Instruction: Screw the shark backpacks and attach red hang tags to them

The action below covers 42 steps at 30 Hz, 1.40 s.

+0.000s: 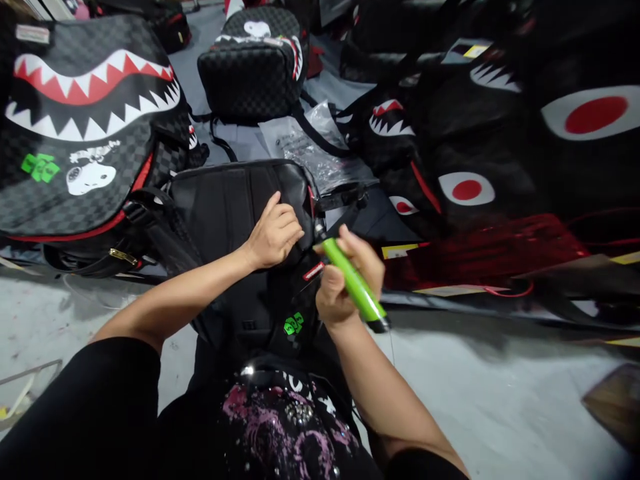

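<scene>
A black backpack (215,207) lies in front of me, its padded back panel facing up, with one end against my body. On its right part rests my left hand (277,233), fingers curled in against the bag near its edge and the thumb side up. My right hand (353,277) is wrapped around a bright green pen-shaped tool (356,283) with a metal tip and a black end. The tip points away from me, close beside the bag's right edge; whether it touches is unclear. Nearer to me, the bag shows a red label (313,271) and a green print (293,324).
A checkered backpack with a shark mouth (95,127) stands at left, another checkered bag (250,80) at the back. Clear plastic wrapping (320,147) lies behind my bag. Black bags with red-eye prints (467,189) and a dark red bag (495,250) fill the right.
</scene>
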Available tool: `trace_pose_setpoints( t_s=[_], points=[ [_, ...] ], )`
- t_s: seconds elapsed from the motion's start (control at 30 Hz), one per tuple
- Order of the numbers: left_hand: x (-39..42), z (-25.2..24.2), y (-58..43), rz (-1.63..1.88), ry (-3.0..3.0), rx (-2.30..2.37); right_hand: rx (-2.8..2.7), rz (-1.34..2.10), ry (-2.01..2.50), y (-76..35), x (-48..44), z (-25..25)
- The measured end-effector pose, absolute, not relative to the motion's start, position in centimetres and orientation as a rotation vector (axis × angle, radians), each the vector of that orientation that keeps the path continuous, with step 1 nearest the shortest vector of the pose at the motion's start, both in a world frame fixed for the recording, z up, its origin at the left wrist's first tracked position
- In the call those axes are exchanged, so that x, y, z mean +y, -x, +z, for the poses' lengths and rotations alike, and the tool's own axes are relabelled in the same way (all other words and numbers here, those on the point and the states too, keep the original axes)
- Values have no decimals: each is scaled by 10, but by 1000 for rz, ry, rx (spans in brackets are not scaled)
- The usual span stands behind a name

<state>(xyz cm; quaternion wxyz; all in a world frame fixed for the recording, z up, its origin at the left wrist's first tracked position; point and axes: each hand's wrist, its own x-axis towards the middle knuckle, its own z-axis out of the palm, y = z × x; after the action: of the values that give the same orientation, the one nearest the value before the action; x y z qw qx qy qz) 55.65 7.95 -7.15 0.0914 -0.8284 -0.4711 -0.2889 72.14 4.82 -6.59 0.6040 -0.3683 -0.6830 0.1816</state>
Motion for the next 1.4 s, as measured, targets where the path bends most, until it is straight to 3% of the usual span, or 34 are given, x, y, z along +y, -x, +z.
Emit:
trace_pose_setpoints(
  t_s=[0.33, 0.8, 1.4],
  points=[
    [82, -91, -549, -1031, 2506, -1416, -1218, 1016, 1136, -730, 59, -102],
    [82, -99, -547, -1012, 2398, -1312, -1416, 874, 1252, -718, 60, -96],
    [83, -104, -545, -1139, 2433, -1294, -1490, 934, 1298, -719, 67, -93]
  ],
)
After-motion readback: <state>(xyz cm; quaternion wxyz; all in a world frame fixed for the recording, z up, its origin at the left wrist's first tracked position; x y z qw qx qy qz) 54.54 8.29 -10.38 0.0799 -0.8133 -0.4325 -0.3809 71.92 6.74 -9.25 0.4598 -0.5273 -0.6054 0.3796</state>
